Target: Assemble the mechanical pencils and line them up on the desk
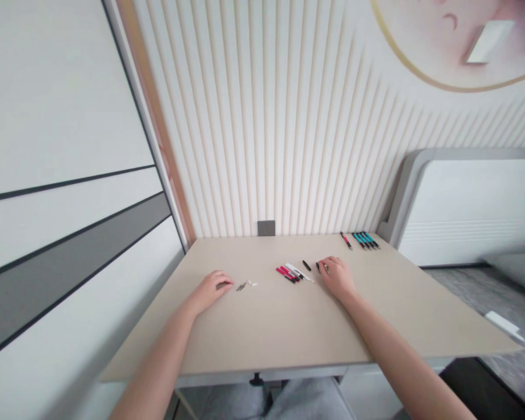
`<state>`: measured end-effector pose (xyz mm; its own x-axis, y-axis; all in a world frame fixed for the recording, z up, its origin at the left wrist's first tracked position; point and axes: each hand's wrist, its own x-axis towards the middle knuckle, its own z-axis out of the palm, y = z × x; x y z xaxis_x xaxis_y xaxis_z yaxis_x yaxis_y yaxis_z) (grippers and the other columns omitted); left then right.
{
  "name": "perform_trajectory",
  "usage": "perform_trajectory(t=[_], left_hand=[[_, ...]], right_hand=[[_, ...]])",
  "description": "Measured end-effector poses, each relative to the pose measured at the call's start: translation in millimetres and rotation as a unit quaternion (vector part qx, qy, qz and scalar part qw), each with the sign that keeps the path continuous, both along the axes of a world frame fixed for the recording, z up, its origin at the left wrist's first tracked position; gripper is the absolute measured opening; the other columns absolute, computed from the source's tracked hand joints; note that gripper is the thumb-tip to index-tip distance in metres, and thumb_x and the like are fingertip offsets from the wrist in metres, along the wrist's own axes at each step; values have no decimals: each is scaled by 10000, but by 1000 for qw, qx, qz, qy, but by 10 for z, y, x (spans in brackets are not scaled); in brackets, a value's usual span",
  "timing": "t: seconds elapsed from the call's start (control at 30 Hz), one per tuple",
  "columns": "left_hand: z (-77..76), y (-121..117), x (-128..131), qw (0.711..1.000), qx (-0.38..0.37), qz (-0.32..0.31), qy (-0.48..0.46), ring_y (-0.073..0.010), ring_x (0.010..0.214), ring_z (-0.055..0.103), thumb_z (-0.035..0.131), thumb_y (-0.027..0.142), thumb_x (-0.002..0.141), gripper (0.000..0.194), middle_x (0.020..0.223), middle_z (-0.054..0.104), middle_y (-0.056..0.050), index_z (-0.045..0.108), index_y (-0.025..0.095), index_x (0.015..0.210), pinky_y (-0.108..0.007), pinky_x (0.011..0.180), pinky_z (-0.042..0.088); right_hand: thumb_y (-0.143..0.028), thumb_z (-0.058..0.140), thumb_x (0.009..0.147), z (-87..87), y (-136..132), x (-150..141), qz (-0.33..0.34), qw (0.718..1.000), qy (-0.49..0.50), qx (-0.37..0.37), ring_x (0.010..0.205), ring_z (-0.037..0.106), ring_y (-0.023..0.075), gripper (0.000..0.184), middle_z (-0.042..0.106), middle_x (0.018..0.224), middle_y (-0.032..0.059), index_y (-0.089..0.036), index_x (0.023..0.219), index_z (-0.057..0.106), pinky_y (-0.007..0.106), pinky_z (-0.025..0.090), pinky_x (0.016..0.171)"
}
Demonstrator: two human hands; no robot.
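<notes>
While left hand [212, 287] curls beside small grey bits [241, 286], right hand [336, 275] curled at black piece [318, 266], both grips unclear, pink tubes [282, 272] between.

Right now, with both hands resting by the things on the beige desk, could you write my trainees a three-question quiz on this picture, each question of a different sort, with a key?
1. Multiple choice: what lies beside the row of slim teal-and-black pens?
A) a yellow eraser
B) a slim red-and-black pen
C) a round glass jar

2. True or false: the slender pink-and-black pieces lie between the left hand and the right hand.

3. Fill the gap: of the two hands, the small, thin grey pieces lie nearer the ____ one.

Key: 1 B; 2 true; 3 left.
</notes>
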<state>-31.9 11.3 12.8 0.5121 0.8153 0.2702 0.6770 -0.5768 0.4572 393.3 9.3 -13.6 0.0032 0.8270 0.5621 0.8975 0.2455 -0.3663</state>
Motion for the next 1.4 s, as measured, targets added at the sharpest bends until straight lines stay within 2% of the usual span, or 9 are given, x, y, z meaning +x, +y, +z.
perform_trajectory(t=[0.13, 0.23, 0.4, 0.6, 0.8, 0.97, 1.13, 1.27, 1.4], left_hand=[[-23, 36, -1, 1000, -1, 13, -16, -207, 888, 606, 518, 359, 883, 238, 903, 669, -56, 692, 198, 863, -330, 853, 457], [-24, 28, -4, 999, 0, 33, -38, -201, 847, 606, 499, 363, 888, 242, 890, 662, -53, 666, 188, 871, -320, 813, 465], [1, -5, 5, 996, -8, 68, -51, -200, 815, 609, 487, 378, 888, 238, 867, 667, -44, 627, 185, 888, -310, 778, 467], [10, -20, 33, 994, -18, 68, -79, -204, 851, 640, 493, 382, 882, 227, 887, 694, -38, 626, 200, 910, -312, 812, 481], [-5, -13, 101, 988, 28, 77, -127, -209, 848, 653, 525, 398, 860, 235, 909, 705, -52, 646, 204, 913, -329, 823, 498], [143, -6, 384, 965, 15, 106, -241, -184, 773, 641, 535, 418, 865, 258, 906, 711, -56, 642, 199, 951, -316, 776, 502], [291, 40, 887, 911, -57, 59, -404, -148, 723, 620, 588, 411, 835, 285, 972, 708, -86, 603, 168, 984, -280, 713, 505], [169, 21, 1165, 876, -86, 70, -469, -130, 679, 601, 604, 428, 824, 302, 936, 706, -93, 579, 157, 953, -249, 640, 485], [-5, -62, 1195, 882, -108, 65, -453, -116, 680, 574, 617, 442, 818, 303, 875, 673, -51, 588, 164, 938, -219, 611, 460]], right_hand=[[-269, 472, 896, -81, 33, 220, -52, 998, 23, -27, 911, 587, 207, 258, 685, 924, 79, -185, 872, 715, 304, 404, 857], [-270, 472, 893, -96, 76, 246, -75, 995, 43, -39, 909, 589, 207, 264, 681, 932, 81, -175, 884, 718, 302, 404, 855], [-310, 486, 905, -74, 29, 135, -41, 998, 9, -46, 945, 570, 209, 264, 661, 964, 75, -207, 920, 729, 317, 389, 870], [-386, 520, 904, 12, -16, -153, -1, 997, -65, -36, 1013, 535, 234, 259, 641, 1042, 77, -245, 925, 737, 372, 353, 898], [-290, 556, 872, 16, 58, -275, 12, 996, -72, -40, 1019, 537, 256, 186, 659, 1025, 86, -220, 891, 727, 395, 352, 884], [-307, 486, 907, 34, 68, -304, 66, 995, 66, -34, 916, 594, 221, 228, 688, 934, 70, -204, 977, 677, 357, 415, 827], [-336, 494, 901, 128, 78, -624, 162, 976, 145, -27, 851, 620, 202, 236, 682, 890, 51, -210, 1028, 648, 343, 461, 796], [-337, 465, 926, 148, -16, -933, 202, 964, 171, 3, 905, 629, 211, 291, 690, 995, 86, -211, 1118, 644, 358, 482, 829], [-323, 461, 936, 107, -211, -1033, 244, 956, 163, -12, 941, 635, 205, 274, 698, 1018, 75, -239, 1109, 656, 357, 502, 847]])
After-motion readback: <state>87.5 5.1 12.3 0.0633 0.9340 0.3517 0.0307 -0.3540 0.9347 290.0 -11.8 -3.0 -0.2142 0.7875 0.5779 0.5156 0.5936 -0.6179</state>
